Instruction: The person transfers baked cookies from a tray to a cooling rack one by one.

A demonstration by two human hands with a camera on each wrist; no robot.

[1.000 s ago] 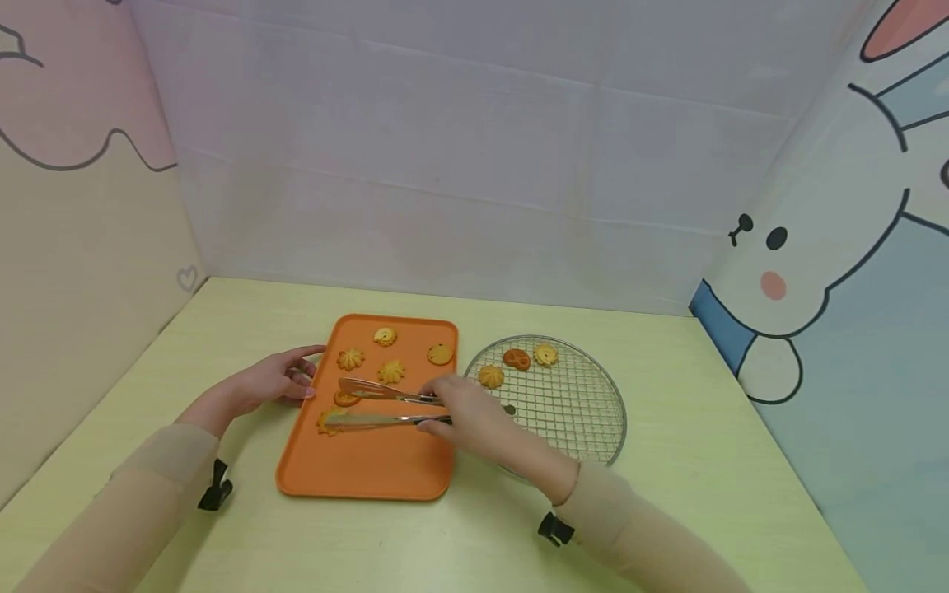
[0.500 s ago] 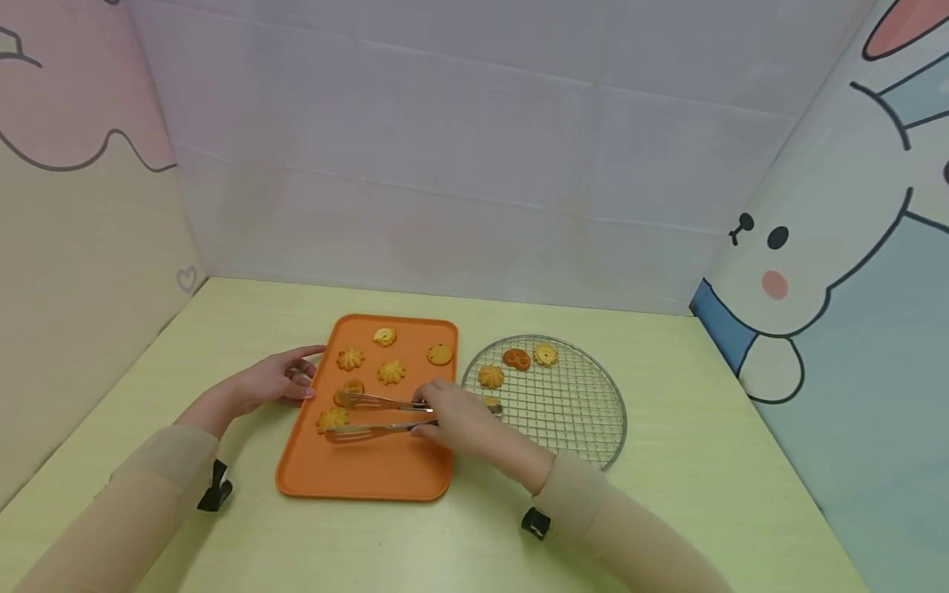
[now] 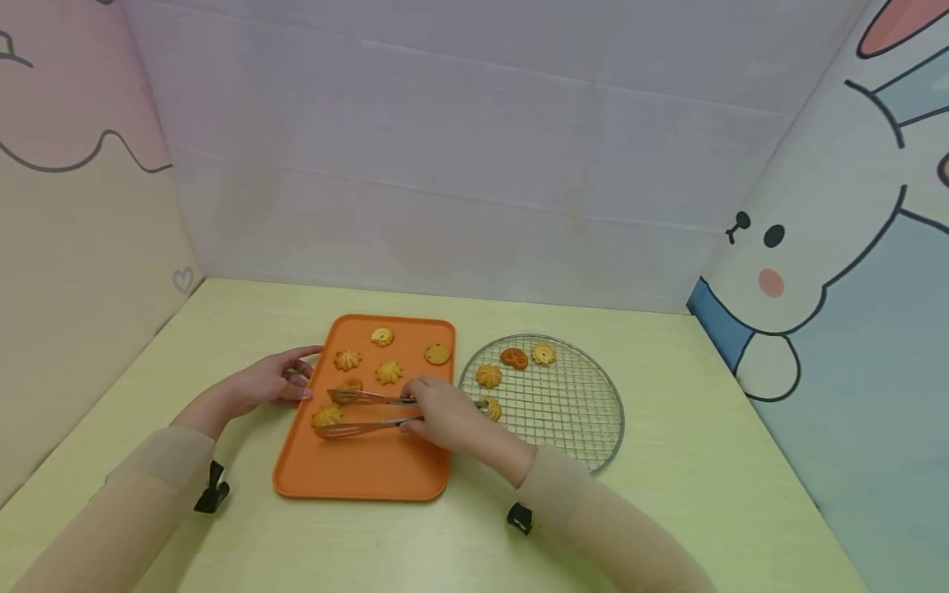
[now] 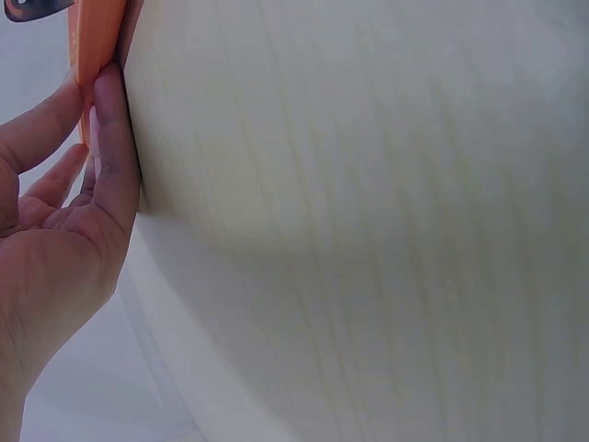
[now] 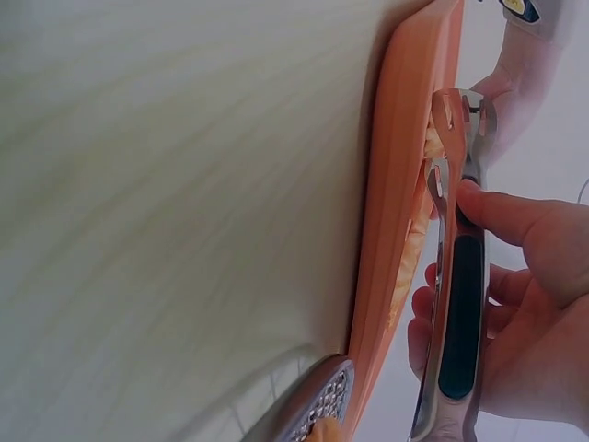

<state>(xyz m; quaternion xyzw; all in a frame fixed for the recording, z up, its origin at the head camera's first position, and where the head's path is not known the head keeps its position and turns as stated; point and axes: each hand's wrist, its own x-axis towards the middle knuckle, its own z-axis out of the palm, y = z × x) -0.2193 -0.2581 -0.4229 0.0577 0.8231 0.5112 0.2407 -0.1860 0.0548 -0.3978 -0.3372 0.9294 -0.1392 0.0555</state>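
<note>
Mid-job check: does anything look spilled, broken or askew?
Nothing stands out. The visible cookies lie on the orange tray or the round wire rack, none spilled onto the table that I can see. The right hand and tongs cover parts, so small damage there could be hidden.

A pair of metal tongs with a dark grip insert is held in the right hand, the thumb being placed on one arm. The slotted ends are parted near cookies in an orange tray. On the pale tabletop, a round wire rack is partly shown beside the tray.
</note>
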